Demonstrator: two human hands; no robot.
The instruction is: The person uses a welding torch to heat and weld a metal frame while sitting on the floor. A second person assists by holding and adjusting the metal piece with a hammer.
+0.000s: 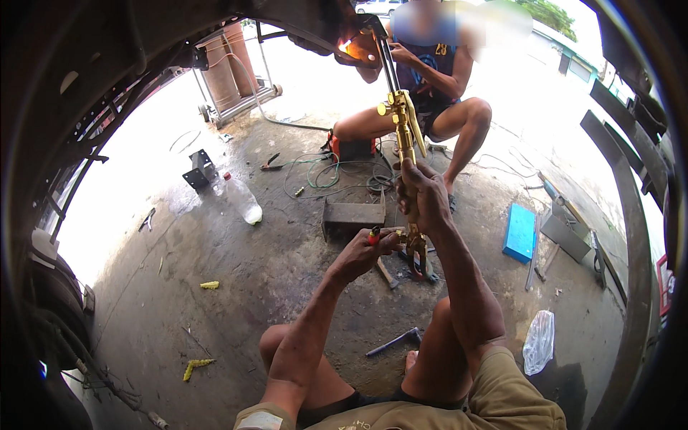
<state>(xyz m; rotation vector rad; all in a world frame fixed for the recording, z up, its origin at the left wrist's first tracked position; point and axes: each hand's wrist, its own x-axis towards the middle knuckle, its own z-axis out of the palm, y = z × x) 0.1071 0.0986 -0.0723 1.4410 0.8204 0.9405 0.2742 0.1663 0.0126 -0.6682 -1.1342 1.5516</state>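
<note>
My right hand (424,193) is wrapped round the handle of a brass cutting torch (405,125), which points up and away from me. The torch head is at the top, beside the dark metal frame (301,18), with a bright orange flame (347,47) next to it. My left hand (362,254) is closed round a small red and yellow lighter (373,235), its fingertips at the brass valve knob (400,237) at the torch's lower end. A co-worker's hand (363,51) is near the flame, partly hidden by the torch.
A co-worker (437,79) squats opposite. Hoses and cables (315,168), a steel channel piece (352,215), a plastic bottle (242,199), a hammer (387,274) and a blue box (519,233) lie on the floor. Gas cylinders (218,75) stand on a trolley behind.
</note>
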